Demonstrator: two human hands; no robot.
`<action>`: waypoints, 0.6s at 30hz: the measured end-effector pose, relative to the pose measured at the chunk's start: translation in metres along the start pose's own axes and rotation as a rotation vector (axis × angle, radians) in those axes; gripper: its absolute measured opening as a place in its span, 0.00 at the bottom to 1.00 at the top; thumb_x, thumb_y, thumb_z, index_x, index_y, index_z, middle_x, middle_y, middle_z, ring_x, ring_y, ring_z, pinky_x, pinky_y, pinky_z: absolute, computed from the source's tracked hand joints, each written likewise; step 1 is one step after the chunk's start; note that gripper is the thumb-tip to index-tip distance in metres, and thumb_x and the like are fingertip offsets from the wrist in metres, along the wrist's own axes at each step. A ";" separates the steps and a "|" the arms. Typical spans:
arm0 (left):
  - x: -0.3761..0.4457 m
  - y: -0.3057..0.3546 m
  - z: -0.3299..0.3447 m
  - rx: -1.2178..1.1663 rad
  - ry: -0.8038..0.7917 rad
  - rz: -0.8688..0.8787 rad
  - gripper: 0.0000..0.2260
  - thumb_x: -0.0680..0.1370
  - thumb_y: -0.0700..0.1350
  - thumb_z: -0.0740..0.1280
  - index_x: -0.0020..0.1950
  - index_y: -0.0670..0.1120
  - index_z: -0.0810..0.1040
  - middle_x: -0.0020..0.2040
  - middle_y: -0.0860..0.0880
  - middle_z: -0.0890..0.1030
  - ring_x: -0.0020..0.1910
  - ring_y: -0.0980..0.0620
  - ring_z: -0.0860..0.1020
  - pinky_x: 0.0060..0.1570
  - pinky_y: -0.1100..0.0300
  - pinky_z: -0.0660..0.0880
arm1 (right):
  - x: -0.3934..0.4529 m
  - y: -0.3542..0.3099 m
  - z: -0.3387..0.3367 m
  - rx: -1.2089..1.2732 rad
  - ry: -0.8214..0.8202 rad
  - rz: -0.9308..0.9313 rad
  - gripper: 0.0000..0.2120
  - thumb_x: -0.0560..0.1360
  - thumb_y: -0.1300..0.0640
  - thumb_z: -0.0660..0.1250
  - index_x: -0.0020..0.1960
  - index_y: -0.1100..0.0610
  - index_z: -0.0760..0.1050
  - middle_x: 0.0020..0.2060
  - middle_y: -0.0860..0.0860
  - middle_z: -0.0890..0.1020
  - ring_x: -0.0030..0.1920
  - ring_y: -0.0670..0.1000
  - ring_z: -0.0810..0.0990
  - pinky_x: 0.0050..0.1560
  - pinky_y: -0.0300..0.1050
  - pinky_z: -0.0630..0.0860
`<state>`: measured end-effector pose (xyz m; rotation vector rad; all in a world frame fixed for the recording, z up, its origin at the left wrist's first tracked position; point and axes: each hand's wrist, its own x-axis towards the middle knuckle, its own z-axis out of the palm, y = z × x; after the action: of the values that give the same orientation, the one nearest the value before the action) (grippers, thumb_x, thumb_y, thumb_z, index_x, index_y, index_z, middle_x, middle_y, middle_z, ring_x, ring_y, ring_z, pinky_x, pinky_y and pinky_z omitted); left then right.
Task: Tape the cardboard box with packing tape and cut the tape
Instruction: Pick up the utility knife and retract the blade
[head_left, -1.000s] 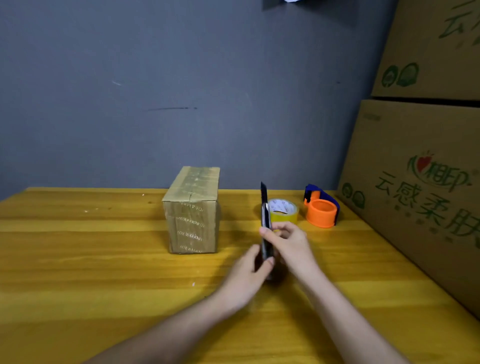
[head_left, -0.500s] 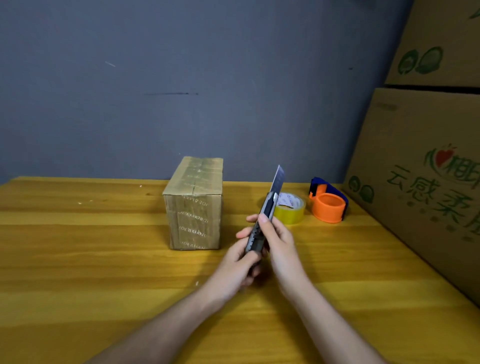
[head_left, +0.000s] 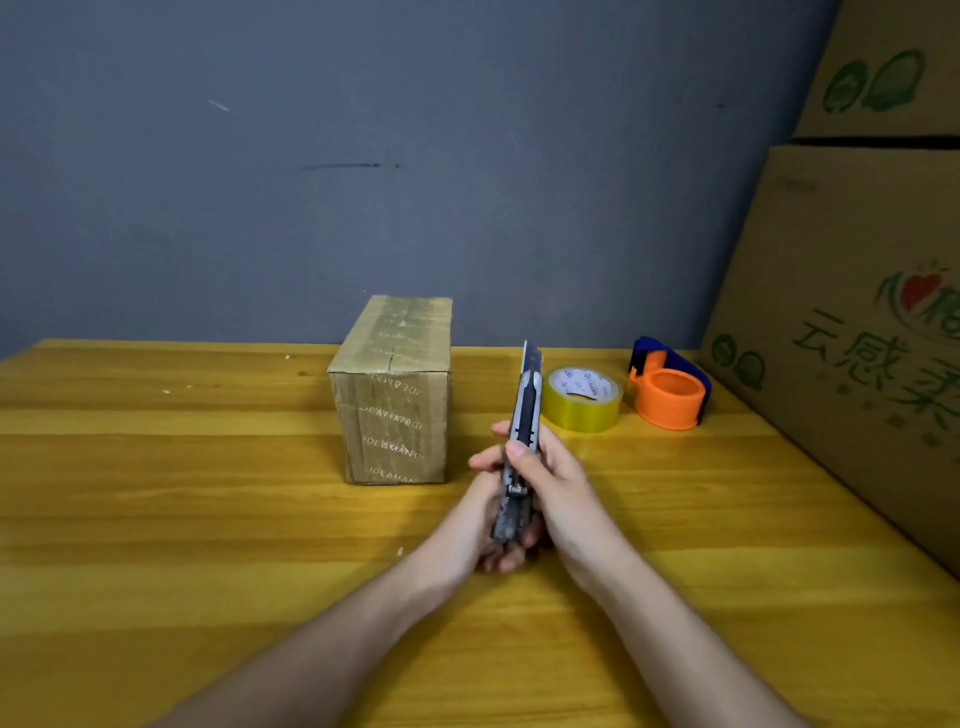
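In the head view both hands meet at the middle of the wooden table (head_left: 156, 493) around a utility knife (head_left: 521, 452) held nearly upright, blade extended and pointing away toward the far wall; the left hand (head_left: 480, 525) is closed round the lower handle and the right hand (head_left: 558, 488) wraps the upper body with its thumb pressed on the casing near the slider; the cardboard box (head_left: 395, 410) stands just left of the hands, apart from them, and the tape roll (head_left: 582, 397) lies flat just beyond the knife to the right, with an orange dispenser (head_left: 670, 397) further right; the exposed blade is the main hazard, since a thumb slipping along the casing could meet the edge, and a long extended blade could snap or dig into the board; the box is matt brown with glossy taped faces and faint lettering, the roll a translucent yellow ring, the dispenser smooth plastic, the knife handle worn and speckled, the tabletop varnished yellow planks; large printed cartons (head_left: 857, 322) line the right side
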<state>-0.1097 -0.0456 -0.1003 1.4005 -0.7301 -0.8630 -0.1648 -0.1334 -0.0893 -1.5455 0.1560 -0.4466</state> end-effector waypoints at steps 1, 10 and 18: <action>-0.001 0.000 -0.003 -0.020 -0.010 -0.008 0.22 0.80 0.51 0.39 0.43 0.46 0.71 0.26 0.50 0.72 0.18 0.56 0.66 0.20 0.64 0.56 | 0.001 0.002 -0.001 0.000 -0.045 0.006 0.10 0.80 0.57 0.58 0.60 0.49 0.71 0.48 0.48 0.86 0.38 0.53 0.80 0.28 0.42 0.69; -0.003 0.000 -0.009 -0.002 -0.111 -0.044 0.24 0.75 0.59 0.43 0.54 0.46 0.70 0.29 0.50 0.72 0.21 0.56 0.64 0.24 0.62 0.55 | 0.004 0.008 -0.011 0.199 -0.241 0.114 0.23 0.78 0.61 0.60 0.68 0.43 0.63 0.60 0.52 0.81 0.54 0.62 0.81 0.48 0.65 0.75; -0.002 0.001 -0.010 -0.023 -0.094 -0.037 0.19 0.76 0.55 0.44 0.51 0.46 0.68 0.28 0.50 0.70 0.21 0.56 0.62 0.23 0.62 0.52 | 0.006 0.016 -0.008 0.184 -0.219 0.092 0.25 0.77 0.63 0.62 0.68 0.43 0.63 0.61 0.52 0.80 0.55 0.62 0.77 0.29 0.41 0.76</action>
<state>-0.1018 -0.0383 -0.0999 1.3638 -0.7652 -0.9684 -0.1591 -0.1437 -0.1044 -1.3887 0.0150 -0.2111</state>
